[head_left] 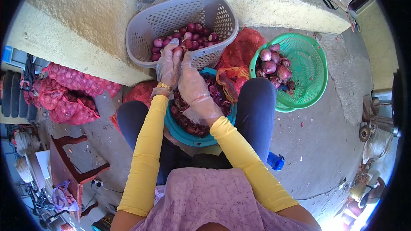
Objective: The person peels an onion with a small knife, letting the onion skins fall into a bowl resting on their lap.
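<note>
Both my hands wear clear plastic gloves and meet over the near rim of the grey basket. Between the fingertips is a red onion, partly covered by the fingers. My left hand is closed around its left side. My right hand is closed beside it, its thumb close to the onion; anything else inside those fingers is hidden. Peeled-looking red onions lie in the basket. Below my hands, a teal basin between my knees holds dark onion skins.
At right, a green colander contains several unpeeled onions. Red mesh sacks full of onions lie at left, and a red net bag sits behind the basin. A blue bottle is on the floor near an overturned wooden table.
</note>
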The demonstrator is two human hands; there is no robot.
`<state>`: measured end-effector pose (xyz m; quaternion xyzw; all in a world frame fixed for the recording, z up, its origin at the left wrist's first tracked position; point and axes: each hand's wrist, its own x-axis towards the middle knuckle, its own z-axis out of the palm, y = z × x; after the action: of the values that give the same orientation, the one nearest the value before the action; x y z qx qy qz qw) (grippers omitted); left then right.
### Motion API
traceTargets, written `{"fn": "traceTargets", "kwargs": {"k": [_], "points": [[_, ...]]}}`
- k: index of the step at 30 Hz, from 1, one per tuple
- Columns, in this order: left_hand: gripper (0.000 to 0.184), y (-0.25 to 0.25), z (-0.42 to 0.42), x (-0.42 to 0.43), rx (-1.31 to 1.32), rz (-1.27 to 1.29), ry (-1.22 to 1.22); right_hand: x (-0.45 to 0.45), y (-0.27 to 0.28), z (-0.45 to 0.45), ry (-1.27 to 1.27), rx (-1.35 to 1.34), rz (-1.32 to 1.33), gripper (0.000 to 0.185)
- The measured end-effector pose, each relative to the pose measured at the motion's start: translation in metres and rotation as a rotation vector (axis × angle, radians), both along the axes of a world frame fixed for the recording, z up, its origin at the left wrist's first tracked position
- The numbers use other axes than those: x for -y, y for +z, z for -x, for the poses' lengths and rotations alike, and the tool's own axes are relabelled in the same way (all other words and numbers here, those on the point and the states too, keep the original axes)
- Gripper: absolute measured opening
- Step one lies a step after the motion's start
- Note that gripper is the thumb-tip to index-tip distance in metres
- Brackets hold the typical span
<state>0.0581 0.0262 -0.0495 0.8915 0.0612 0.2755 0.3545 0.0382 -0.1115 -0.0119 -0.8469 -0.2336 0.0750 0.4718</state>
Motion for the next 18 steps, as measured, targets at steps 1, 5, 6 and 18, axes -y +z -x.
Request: {"fn": "traceTargets", "kwargs": {"k": [1, 5, 6, 18], "points": [[0.032, 0.000, 0.001, 0.000, 0.002, 0.000, 0.000, -0.004, -0.003, -0.002, -0.042, 0.051, -0.014, 0.070], [0.033, -0.006, 0.001, -0.001, 0.016, 0.013, -0.025, 0.004, -0.005, 0.007, -0.035, 0.052, -0.009, 0.071], [0.032, -0.006, 0.000, -0.001, 0.068, -0.016, -0.026, 0.001, -0.008, 0.005, -0.028, 0.035, -0.014, 0.075], [0.035, -0.004, 0.004, -0.002, -0.036, 0.036, -0.030, -0.003, -0.031, 0.006, -0.035, 0.062, -0.051, 0.077]]}}
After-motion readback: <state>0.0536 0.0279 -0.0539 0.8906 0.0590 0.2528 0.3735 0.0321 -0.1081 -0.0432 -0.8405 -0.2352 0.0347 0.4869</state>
